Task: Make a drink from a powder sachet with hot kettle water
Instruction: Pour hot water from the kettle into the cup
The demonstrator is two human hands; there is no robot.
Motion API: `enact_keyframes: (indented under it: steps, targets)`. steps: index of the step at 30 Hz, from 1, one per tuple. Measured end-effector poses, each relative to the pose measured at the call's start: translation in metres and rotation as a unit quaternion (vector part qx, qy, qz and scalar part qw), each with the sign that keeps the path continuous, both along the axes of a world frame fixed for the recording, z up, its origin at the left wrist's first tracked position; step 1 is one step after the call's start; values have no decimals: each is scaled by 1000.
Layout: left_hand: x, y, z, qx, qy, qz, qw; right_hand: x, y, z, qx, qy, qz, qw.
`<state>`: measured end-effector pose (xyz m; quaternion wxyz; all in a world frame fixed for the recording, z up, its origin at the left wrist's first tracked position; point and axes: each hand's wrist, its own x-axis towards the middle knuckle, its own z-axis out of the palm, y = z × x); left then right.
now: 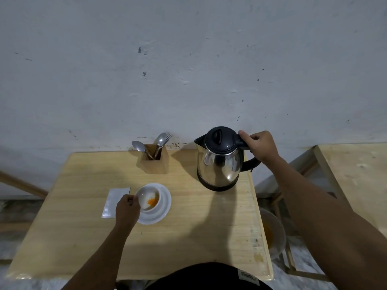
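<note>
Orange powder (152,201) already lies in a white cup (147,198) on a saucer (162,208), near the front left of a wooden table (188,237). The sachet (114,203) lies flat beside it. The left hand (127,210) grips the cup's rim. The right hand (259,145) is closed around the kettle (219,160) handle; the kettle stands at the back right. Pouring and stirring appear to remain; spoons (146,145) wait in a holder (154,159).

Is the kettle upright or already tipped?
Upright: the kettle stands on its base on the table, lid shut, right hand gripping its handle.
</note>
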<state>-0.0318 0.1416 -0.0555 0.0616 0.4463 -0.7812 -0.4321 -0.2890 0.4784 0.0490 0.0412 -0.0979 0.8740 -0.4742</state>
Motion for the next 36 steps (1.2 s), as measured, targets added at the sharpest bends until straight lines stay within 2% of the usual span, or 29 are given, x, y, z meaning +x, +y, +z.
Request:
enact_keyframes:
  steps: [6, 14, 18, 22, 28, 36]
  targets:
    - [1, -2, 2, 12, 0, -11, 1000, 6, -1, 3, -25, 34, -33, 999]
    - [3, -6, 4, 32, 0, -13, 999, 14, -18, 53, -16, 106, -1, 994]
    - [5, -6, 9, 54, 10, -12, 998, 25, -36, 80, 36, 133, 29, 990]
    - [9, -10, 14, 88, 13, -31, 996, 43, -62, 104, 129, 150, 55, 979]
    - [15, -18, 16, 133, 29, -48, 989, 72, -112, 129, 277, 132, 96, 947]
    - [21, -33, 14, 163, 41, -107, 980, 92, -155, 129, 376, 93, 188, 903]
